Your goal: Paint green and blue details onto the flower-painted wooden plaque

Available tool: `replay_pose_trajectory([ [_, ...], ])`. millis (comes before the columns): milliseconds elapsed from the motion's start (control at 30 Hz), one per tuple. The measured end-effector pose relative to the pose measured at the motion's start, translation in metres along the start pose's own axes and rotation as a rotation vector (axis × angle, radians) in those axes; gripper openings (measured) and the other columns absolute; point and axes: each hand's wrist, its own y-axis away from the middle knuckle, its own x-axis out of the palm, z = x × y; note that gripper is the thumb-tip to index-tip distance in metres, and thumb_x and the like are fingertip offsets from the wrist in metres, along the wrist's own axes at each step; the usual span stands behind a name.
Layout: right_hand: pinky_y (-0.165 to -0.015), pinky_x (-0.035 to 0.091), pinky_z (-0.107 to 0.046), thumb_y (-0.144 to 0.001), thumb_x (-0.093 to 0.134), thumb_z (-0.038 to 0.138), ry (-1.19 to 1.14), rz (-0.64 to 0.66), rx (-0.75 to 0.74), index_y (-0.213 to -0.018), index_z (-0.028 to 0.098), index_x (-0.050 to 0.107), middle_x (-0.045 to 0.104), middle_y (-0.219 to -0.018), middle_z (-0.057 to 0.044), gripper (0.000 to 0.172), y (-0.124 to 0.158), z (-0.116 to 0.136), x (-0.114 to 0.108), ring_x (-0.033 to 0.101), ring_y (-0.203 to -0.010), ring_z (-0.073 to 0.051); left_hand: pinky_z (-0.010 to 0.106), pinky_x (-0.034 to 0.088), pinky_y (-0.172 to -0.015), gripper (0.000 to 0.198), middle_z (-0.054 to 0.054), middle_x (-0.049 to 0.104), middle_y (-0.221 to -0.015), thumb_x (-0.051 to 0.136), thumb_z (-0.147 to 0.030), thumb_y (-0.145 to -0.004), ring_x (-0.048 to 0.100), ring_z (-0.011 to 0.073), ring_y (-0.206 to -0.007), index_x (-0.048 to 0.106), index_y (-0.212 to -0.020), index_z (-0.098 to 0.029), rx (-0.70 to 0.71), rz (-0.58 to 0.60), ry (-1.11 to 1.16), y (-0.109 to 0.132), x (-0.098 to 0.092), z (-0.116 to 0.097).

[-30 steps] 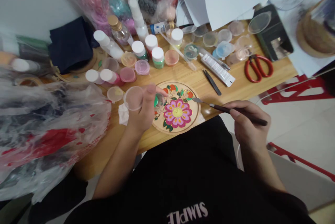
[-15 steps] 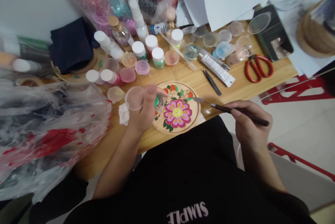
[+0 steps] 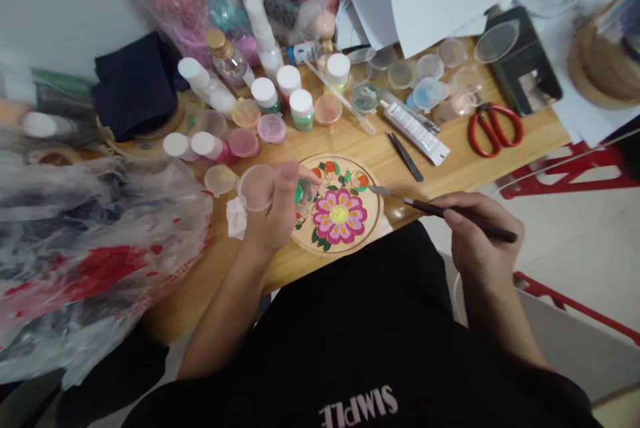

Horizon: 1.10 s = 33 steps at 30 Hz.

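Note:
On the table in front of me lies a round wooden plaque [image 3: 371, 220] with a pink and magenta flower, green leaves and orange shapes outlined in gold. My left hand [image 3: 283, 211] is closed around a small clear cup [image 3: 307, 193] with green in it, above the plaque's left side. Its round lid [image 3: 257, 188] sticks out on the other side of the thumb. My right hand [image 3: 483, 228] grips the dark handle of a palette knife [image 3: 425, 207]. The knife's thin metal blade reaches the plaque's upper right edge, by a green and orange shape.
Behind the plaque stand several white-capped jars [image 3: 301, 110] and small lidded cups [image 3: 244, 143]. Black tweezers [image 3: 405, 157], a white tube [image 3: 416, 133], red-handled scissors [image 3: 495, 131] and a phone [image 3: 525, 68] lie to the right. A plastic bag [image 3: 100, 261] covers the left side. A crumpled tissue [image 3: 237, 218] sits beside my left wrist.
My right hand has shifted very slightly to the right, while the blade tip stays at the plaque's upper right edge. My left hand and its cup look unmoved.

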Motion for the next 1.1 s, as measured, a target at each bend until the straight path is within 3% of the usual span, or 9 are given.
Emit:
replay_pose_trajectory([
  [367, -0.063, 0.055, -0.029, -0.086, 0.079, 0.029, 0.085, 0.047, -0.088, -0.090, 0.028, 0.081, 0.078, -0.082, 0.000, 0.005, 0.002, 0.001, -0.001, 0.071, -0.073, -0.017, 0.031, 0.039, -0.047, 0.065, 0.001, 0.069, -0.057, 0.047, -0.072, -0.098, 0.061, 0.0118, -0.051, 0.077, -0.069, -0.022, 0.021, 0.010, -0.009, -0.001, -0.001, 0.003],
  [500, -0.070, 0.059, -0.031, -0.088, 0.073, 0.020, 0.125, 0.132, -0.196, -0.100, 0.028, 0.079, 0.079, -0.089, -0.002, 0.016, 0.006, 0.007, 0.000, 0.074, -0.080, -0.018, 0.029, 0.039, -0.047, 0.064, 0.002, 0.069, -0.058, 0.048, -0.071, -0.099, 0.062, 0.0115, -0.051, 0.077, -0.070, -0.021, 0.019, -0.002, -0.015, 0.000, -0.001, 0.004],
  [733, -0.077, 0.064, -0.035, -0.085, 0.068, 0.010, 0.293, 0.155, -0.435, -0.121, 0.026, 0.075, 0.081, -0.104, -0.007, 0.040, 0.021, 0.004, 0.005, 0.077, -0.091, -0.021, 0.032, 0.042, -0.051, 0.062, 0.002, 0.070, -0.060, 0.047, -0.071, -0.098, 0.063, 0.0133, -0.054, 0.077, -0.070, -0.024, 0.006, 0.015, -0.039, 0.001, -0.001, 0.002],
  [1100, -0.072, 0.066, -0.035, -0.087, 0.067, 0.013, 0.298, 0.121, -0.426, -0.110, 0.025, 0.077, 0.082, -0.097, -0.006, 0.028, 0.023, 0.001, 0.011, 0.079, -0.085, -0.021, 0.030, 0.039, -0.050, 0.064, 0.002, 0.068, -0.057, 0.046, -0.070, -0.099, 0.062, 0.0126, -0.053, 0.076, -0.068, -0.023, 0.019, -0.002, -0.063, 0.000, 0.000, 0.001],
])
